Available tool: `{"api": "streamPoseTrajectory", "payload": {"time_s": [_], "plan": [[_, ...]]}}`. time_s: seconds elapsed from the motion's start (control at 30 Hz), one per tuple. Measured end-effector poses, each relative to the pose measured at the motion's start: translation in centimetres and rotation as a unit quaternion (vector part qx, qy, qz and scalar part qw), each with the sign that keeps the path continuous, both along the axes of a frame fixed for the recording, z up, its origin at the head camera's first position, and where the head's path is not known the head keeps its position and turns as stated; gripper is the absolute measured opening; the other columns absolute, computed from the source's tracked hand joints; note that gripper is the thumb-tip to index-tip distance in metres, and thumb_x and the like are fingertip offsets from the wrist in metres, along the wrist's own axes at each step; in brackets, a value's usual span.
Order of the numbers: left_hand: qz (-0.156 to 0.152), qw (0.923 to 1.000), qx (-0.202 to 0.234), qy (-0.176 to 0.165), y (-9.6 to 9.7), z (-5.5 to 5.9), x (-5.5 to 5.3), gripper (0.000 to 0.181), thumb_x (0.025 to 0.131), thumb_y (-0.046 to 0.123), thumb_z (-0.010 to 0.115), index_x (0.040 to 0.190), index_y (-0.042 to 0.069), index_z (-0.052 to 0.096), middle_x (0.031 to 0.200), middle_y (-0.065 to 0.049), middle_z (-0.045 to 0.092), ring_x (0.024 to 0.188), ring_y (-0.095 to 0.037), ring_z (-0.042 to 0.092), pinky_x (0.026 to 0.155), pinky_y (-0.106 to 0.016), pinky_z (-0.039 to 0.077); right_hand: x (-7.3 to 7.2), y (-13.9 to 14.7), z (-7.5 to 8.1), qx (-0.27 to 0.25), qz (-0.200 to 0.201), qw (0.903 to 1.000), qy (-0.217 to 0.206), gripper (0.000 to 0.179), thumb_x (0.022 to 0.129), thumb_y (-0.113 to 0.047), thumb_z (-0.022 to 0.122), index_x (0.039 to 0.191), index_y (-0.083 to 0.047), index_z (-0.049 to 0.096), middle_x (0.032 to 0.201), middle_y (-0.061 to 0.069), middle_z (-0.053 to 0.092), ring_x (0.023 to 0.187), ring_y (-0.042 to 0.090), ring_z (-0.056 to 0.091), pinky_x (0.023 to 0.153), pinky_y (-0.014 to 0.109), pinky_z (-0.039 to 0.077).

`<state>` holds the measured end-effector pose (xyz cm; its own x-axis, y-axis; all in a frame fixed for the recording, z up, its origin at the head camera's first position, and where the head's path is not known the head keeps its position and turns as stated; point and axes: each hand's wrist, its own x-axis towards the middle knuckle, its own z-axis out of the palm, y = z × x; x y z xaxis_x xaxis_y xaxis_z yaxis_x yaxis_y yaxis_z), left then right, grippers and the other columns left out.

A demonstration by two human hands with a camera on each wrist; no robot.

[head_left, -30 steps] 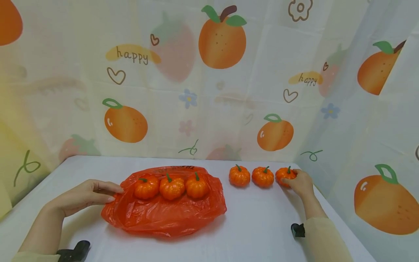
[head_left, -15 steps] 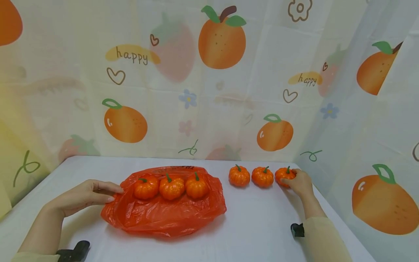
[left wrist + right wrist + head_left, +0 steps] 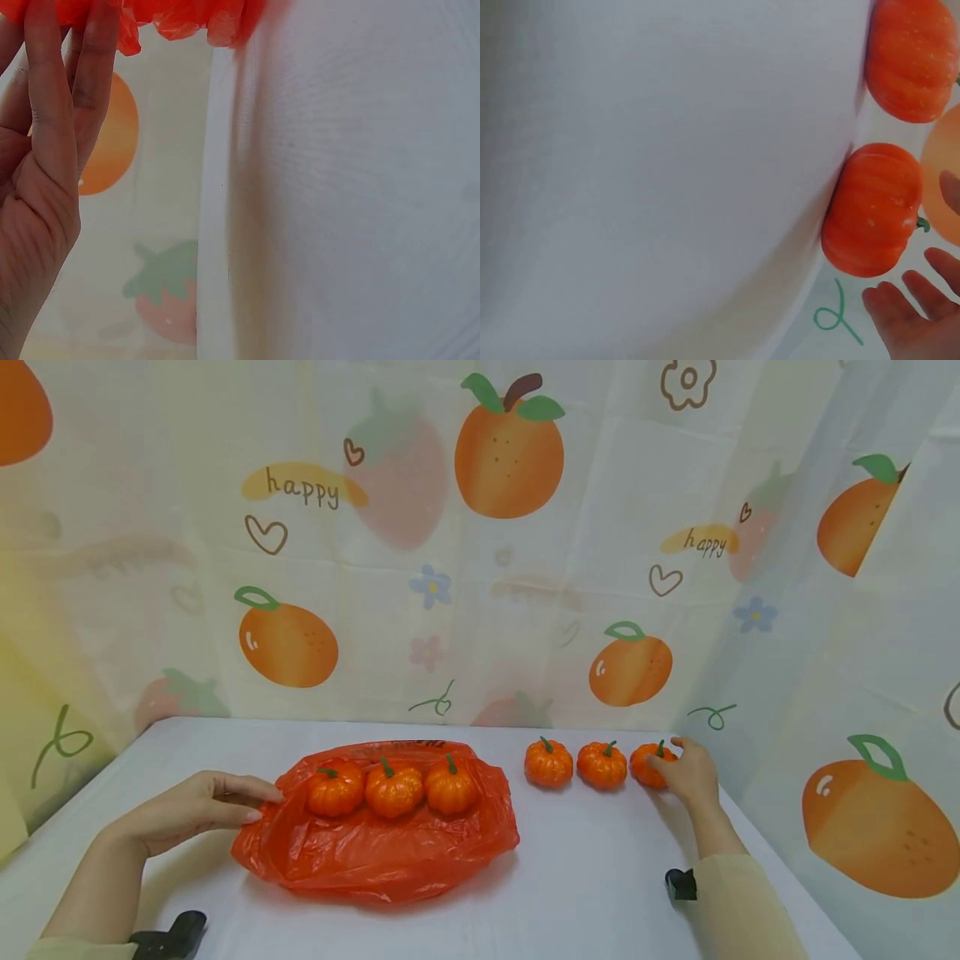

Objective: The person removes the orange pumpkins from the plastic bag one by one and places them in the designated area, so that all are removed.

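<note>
Red bag (image 3: 360,864) lies crosswise, rightmost pumpkin (image 3: 646,772) upright.

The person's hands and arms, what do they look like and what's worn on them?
The left hand and right hand are bare, with no gloves or rings visible. The left sleeve and right sleeve are plain pale yellow. A black fitting juts out by each cuff; no cables show.
</note>
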<state>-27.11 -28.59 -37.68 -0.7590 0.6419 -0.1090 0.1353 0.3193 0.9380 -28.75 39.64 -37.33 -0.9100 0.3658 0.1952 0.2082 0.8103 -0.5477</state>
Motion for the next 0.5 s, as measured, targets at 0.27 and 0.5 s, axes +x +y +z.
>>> {"api": "streamPoseTrajectory", "payload": {"time_s": [0.27, 0.5], "plan": [[-0.004, 1.0000, 0.006, 0.004, 0.1, 0.0, 0.1, 0.036, 0.100, 0.010, 0.052, 0.133, -0.004, 0.058, 0.125, 0.018, 0.067, 0.113, 0.004, 0.061, 0.091, -0.023, 0.055, -0.2, -0.5, 0.8, -0.003, -0.018, 0.9977, 0.065, 0.060, 0.092, -0.026, 0.064, 0.140, 0.007, 0.046, 0.143, 0.033, 0.046, 0.133, 0.049, 0.042, 0.114, 0.059, 0.035], [-0.009, 0.9999, 0.012, 0.006, 0.0, -0.2, 0.0, 0.035, 0.100, 0.009, 0.051, 0.133, -0.004, 0.058, 0.126, 0.019, 0.066, 0.115, 0.005, 0.060, 0.092, -0.022, 0.055, -0.5, -1.6, 2.0, -0.009, -0.002, 0.9954, 0.095, 0.060, 0.093, -0.027, 0.065, 0.140, 0.005, 0.047, 0.143, 0.030, 0.049, 0.131, 0.047, 0.046, 0.111, 0.057, 0.039]]}}
